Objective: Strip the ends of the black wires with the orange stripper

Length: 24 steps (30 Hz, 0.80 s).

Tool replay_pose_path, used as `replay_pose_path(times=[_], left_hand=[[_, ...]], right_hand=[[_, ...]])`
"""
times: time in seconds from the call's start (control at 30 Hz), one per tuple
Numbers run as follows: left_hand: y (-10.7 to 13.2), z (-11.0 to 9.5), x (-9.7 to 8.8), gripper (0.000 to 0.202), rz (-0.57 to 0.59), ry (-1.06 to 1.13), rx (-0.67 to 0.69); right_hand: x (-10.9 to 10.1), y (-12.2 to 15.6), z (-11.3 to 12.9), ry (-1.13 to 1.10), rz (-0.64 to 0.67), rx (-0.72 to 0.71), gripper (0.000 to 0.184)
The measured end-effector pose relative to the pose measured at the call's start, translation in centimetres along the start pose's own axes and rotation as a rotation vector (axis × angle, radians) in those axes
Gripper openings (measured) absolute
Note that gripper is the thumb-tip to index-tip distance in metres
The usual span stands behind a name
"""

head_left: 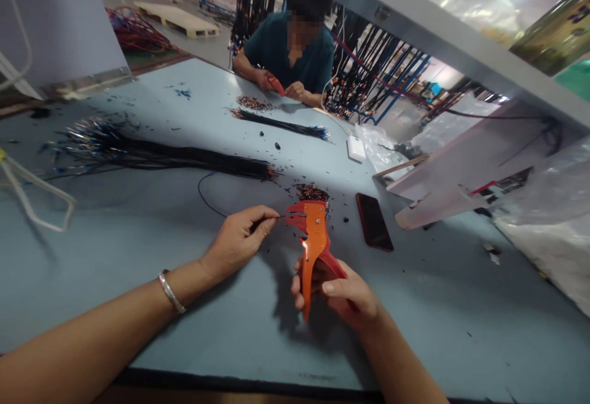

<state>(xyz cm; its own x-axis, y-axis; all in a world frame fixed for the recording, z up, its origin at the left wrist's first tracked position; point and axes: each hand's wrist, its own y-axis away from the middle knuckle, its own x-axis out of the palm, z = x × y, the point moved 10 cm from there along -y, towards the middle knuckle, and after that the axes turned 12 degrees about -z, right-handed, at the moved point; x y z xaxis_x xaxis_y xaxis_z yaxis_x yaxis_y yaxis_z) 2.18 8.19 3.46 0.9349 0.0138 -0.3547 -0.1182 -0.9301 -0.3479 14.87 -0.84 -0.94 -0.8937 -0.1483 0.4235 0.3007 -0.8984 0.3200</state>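
Note:
My right hand [338, 296] is wrapped round the handles of an orange wire stripper [313, 238], held upright with its jaws at the top. My left hand [242, 235] pinches a thin black wire [205, 198] and feeds its end into the stripper's jaws. The wire loops back over the blue table [138, 281] behind my left hand. A small heap of stripped insulation bits [311, 192] lies just beyond the jaws. A long bundle of black wires [152, 158] lies across the table to the left.
A dark phone [373, 221] lies right of the stripper. Across the table a person in a dark shirt [288, 47] holds a red tool beside a second wire bundle [286, 125]. A white box [356, 147], clear plastic bags [544, 232] and a slanted shelf [461, 170] stand at right.

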Motion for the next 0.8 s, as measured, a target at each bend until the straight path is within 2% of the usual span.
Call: replay_pose_path(times=[0.4, 0.8], left_hand=[[0.30, -0.38, 0.25, 0.021, 0.018, -0.013, 0.100], [0.35, -0.61, 0.21, 0.021, 0.030, -0.029, 0.096]], right_hand=[[-0.10, 0.03, -0.16, 0.066, 0.008, 0.003, 0.036], [-0.20, -0.10, -0.23, 0.119, -0.021, -0.011, 0.032]])
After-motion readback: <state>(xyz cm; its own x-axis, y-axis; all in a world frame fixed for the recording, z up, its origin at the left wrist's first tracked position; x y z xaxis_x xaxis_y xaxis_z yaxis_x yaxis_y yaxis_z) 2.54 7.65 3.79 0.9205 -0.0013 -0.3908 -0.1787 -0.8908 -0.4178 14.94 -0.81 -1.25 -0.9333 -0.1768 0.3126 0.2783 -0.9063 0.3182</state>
